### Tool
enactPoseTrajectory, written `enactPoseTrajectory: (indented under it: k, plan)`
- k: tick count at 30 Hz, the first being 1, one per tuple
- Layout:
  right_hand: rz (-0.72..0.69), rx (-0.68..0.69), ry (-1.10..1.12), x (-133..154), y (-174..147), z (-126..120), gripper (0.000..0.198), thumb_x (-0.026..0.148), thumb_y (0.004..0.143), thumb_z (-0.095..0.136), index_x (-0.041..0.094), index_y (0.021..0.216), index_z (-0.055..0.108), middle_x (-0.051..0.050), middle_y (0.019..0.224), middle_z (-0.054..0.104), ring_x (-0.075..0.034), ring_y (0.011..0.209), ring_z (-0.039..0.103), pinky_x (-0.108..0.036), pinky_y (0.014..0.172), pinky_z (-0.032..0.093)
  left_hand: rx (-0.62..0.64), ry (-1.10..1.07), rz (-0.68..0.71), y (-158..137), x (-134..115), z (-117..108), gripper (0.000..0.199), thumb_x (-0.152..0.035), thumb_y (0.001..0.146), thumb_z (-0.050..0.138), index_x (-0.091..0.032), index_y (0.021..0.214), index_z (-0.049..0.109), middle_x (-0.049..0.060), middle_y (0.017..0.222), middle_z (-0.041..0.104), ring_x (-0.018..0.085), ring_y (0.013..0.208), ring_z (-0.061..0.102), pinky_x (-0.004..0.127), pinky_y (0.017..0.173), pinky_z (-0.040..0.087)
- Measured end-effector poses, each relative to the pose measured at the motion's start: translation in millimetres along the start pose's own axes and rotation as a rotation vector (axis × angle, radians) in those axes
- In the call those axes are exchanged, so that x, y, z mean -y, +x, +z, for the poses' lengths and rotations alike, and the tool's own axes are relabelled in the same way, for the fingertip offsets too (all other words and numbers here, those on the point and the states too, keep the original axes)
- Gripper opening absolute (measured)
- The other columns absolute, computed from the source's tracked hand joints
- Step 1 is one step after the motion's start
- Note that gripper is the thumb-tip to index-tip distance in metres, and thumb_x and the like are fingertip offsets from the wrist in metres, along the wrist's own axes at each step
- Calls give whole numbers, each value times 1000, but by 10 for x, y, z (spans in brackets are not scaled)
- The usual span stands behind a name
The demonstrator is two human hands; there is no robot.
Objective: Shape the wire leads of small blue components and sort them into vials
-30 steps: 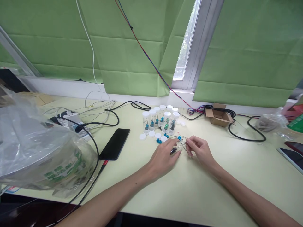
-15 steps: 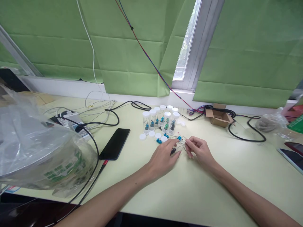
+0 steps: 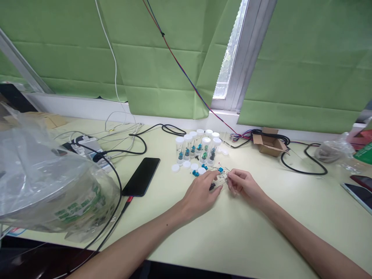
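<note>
My left hand point(image 3: 201, 192) rests on the table with thumb and fingers apart. Its fingertips reach a small blue part point(image 3: 220, 169) with thin metal leads, and a dark part point(image 3: 212, 186) shows between thumb and fingers. Opposite it, my right hand point(image 3: 242, 184) is closed in a pinch among the thin leads; what exactly it grips is too small to make out. More blue parts point(image 3: 195, 173) lie just beyond the left hand, beside loose white caps point(image 3: 175, 168). Several clear tubes with white lids point(image 3: 179, 151) stand behind them, holding blue, green and dark parts.
A black phone point(image 3: 141, 177) lies left of my hands, near black cables point(image 3: 119, 182) and a large plastic-wrapped bundle point(image 3: 72, 193). An open cardboard box point(image 3: 270, 145) stands at the back right. Another phone point(image 3: 357, 197) lies at the right edge.
My right hand's lower fingers have curled in slightly beside the pinch. The left hand stays nearly in place, and the tubes and caps have not moved.
</note>
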State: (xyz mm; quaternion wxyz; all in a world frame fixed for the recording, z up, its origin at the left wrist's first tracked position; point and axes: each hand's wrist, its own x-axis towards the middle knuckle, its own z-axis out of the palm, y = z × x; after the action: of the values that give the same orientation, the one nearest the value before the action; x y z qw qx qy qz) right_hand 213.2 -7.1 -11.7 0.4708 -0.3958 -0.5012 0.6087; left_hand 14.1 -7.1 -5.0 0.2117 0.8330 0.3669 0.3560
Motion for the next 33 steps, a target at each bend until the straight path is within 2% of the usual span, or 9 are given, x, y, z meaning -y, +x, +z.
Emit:
enactPoseTrajectory:
  k: [4,8,11,33]
  plan:
    - [125,70,151,43,8,-49,29,41,80,76,14,77,64,1,63,60,-7,47,48,-19,43,37,-7,-2,27,8,-11,-8,35,-25,88,57,-19,123,56,7,107,68,21,93,64,34,81,52]
    - [188,94,225,58,-1,-92,28,35,78,77,14,96,71,1,68,59,-7,54,51,-18,48,42,-7,-22,62,12,-30,-15,32,-22,87,58,-20,119,57,5,105,68,20,96,64,33,82,51]
    - [206,126,259,48,-9,-117,29,33,79,77,14,101,72,0,69,60,-7,56,52,-16,51,44,-6,-38,67,10,-44,-22,32,-20,87,58,-20,119,58,5,106,68,20,98,63,32,84,50]
    - [198,147,263,15,3,-103,27,33,74,82,12,90,75,-1,66,62,-6,51,50,-17,48,39,26,-26,57,-13,-57,-19,34,-22,87,57,-20,121,57,5,107,68,21,93,64,31,79,51]
